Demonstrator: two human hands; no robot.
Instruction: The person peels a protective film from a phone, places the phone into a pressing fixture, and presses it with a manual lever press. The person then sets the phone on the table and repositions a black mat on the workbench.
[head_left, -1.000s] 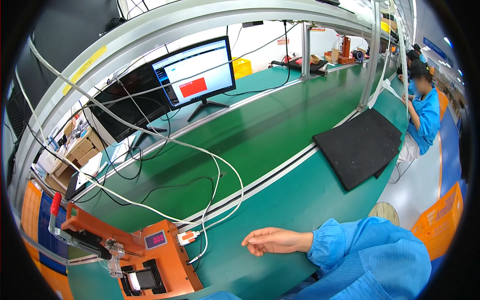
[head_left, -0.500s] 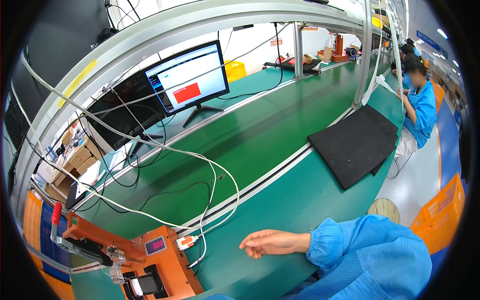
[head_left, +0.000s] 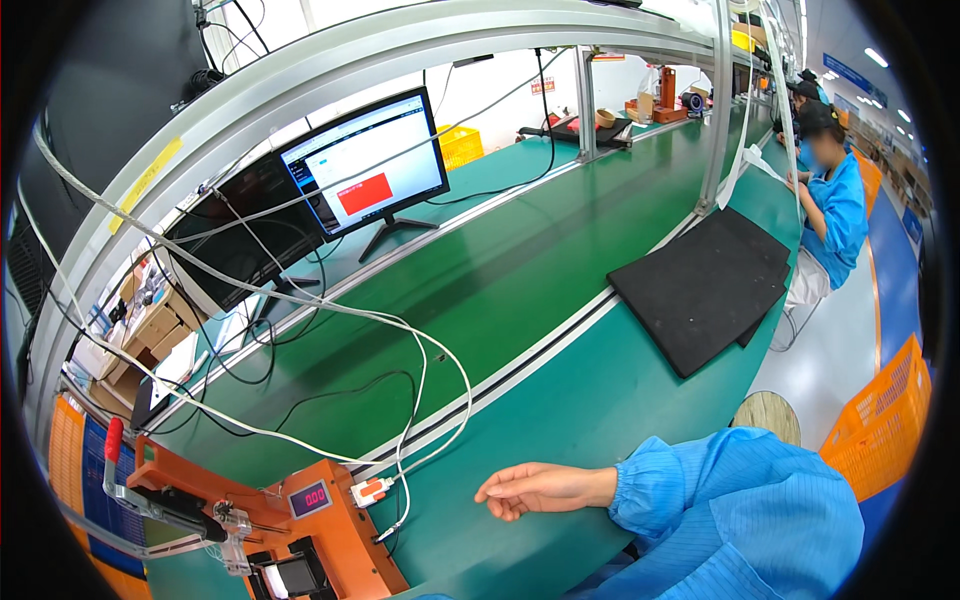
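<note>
My right hand rests near the front of the green bench, in a blue sleeve that comes in from the right. Its fingers are loosely stretched and slightly bent, with nothing visible in them. My left hand is out of view. Left of my right hand stands an orange test fixture with a small red-digit display and a red-handled toggle clamp. In its black holder lies a small dark and white piece. A white and orange plug sits at the fixture's right side.
Black foam mats lie on the bench at the right. White cables loop across the middle. A lit monitor stands at the back beside a dark one. An orange crate and a seated co-worker are at the right.
The whole view has shifted slightly, with the scene moving a little left. My right hand keeps nearly the same pose; the fixture looks unchanged.
</note>
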